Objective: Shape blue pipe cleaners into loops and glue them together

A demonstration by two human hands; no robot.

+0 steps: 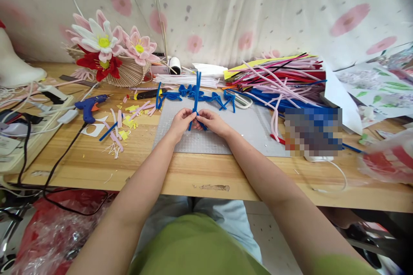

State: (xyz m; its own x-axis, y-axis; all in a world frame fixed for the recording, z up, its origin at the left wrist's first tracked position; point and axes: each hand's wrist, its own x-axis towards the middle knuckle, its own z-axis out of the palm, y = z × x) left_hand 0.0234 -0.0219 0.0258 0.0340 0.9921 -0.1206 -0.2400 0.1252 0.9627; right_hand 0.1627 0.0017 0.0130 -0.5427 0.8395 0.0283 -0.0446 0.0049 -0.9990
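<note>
At frame centre, blue stems (195, 94) are being pinched by both hands (181, 121) (211, 122); loosened grip risks unravelling.

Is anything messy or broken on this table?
Yes. Yellow and pink scraps are scattered over the wood beside the glue gun, and the table has a chipped patch on its front edge. Both hands, left and right, pinch blue pipe cleaners neatly over the grey mat.
</note>
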